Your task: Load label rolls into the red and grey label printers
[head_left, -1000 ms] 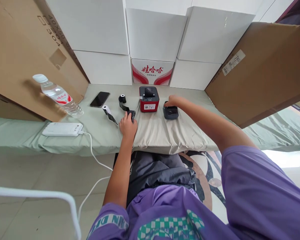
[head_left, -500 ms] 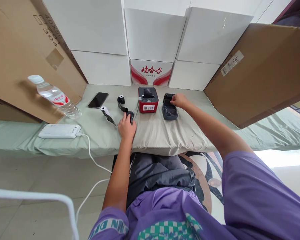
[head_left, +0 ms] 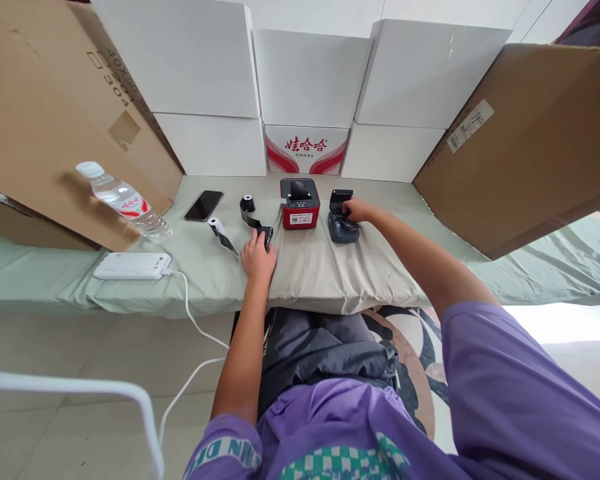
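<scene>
My left hand point(head_left: 259, 256) lies on the cloth with its fingers curled over a small black item point(head_left: 266, 233), partly hidden beneath them. Beside it are a roll of black strip point(head_left: 247, 202), its loose end trailing towards my fingers, and a white roll point(head_left: 215, 225) with a black-printed tail. My right hand point(head_left: 359, 210) reaches in from the right, its closed fingertips inside a small dark portable printer point(head_left: 343, 231) whose lid stands up. What those fingertips hold is hidden. Between my hands stands a red and black box-shaped printer point(head_left: 300, 212).
A black phone point(head_left: 204, 205), a white power bank point(head_left: 133, 266) with a cable, and a tilted water bottle point(head_left: 130, 203) lie to the left. Cardboard boxes flank both sides, the right one point(head_left: 520, 153) standing on the cloth. White cartons point(head_left: 310, 77) are stacked behind.
My right hand has moved down from the lid's edge into the portable printer. The lid stands more upright. My left hand stays at the black item. The view has shifted slightly.
</scene>
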{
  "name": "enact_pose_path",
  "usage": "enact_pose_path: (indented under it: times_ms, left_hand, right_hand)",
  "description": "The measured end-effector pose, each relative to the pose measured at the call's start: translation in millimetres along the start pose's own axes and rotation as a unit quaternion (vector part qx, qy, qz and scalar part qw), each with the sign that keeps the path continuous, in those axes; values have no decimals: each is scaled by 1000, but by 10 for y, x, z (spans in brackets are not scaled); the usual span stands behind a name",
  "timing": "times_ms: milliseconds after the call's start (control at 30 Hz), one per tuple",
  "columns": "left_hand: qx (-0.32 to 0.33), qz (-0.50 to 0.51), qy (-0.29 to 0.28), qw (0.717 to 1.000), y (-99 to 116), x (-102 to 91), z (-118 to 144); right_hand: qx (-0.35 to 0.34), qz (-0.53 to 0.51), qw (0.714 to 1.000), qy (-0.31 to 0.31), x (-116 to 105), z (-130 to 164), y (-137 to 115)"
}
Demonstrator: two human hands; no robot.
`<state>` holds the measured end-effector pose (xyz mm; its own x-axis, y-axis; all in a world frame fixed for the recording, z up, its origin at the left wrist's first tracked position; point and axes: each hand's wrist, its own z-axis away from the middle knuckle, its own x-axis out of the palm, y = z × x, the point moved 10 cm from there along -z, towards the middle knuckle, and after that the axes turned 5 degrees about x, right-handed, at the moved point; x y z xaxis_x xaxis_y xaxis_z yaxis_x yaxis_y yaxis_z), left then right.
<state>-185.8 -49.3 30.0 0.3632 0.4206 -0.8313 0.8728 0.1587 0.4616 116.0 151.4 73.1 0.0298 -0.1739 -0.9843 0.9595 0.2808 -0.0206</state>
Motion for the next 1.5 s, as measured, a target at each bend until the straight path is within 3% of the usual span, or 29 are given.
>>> enact_pose_path:
  times_ms: [167,267,333,433,500,533,600,633,700,767,833,967,1033,1167,1300,1400,1500]
  left_hand:
    - [0,2,6,1000,5,-3,2]
    - [1,5,11,1000,6,-8,3]
    - [0,5,12,1000,8,-14,4]
    - [-1,6,10,1000,16,-26,3]
    - [0,7,9,1000,22,-31,4]
    - [0,8,9,1000,22,-32,4]
    - [1,10,9,1000,22,-30,4]
    - [3,10,10,1000,22,-27,4]
    - [5,11,11,1000,20,-22,3]
    - [5,11,12,1000,14,-20,3]
    - [2,13,11,1000,5,-18,3]
    - [-2,19,2,1000,10,-18,4]
    - [-2,20,0,1000,22,-27,4]
    - [-5,20,-3,1000,29,-41,4]
    - [-4,20,0,1000,20,-37,5]
    - [-1,24,5,1000,16,-31,5]
    - [-7,35,5,999,10,-30,6]
  right_hand:
    - [-19,-28,999,22,-119,27,53]
    - [-7,-166,984,59,-330,100,112]
    - [20,-314,948,42,-411,179,150]
    - [35,-522,852,-32,-409,331,13]
    - [28,-571,820,-41,-400,429,-152]
    - [24,-556,831,-24,-388,472,-234]
    - [4,-454,890,35,-333,554,-441]
    - [-26,-387,920,57,-278,599,-608]
    - [-108,-272,953,74,-88,703,-1010]
    - [-155,-185,968,65,147,794,-1328]
    - [-159,-128,977,60,297,851,-1494]
    - [-126,-46,987,94,269,919,-1495]
    - [-122,-1,990,73,299,923,-1416]
    - [-171,6,985,29,384,917,-1275]
    - [-215,-172,961,27,254,918,-1216]
    - [-203,-346,916,22,101,921,-1227]
    - [-176,-512,841,-5,-18,936,-1331]
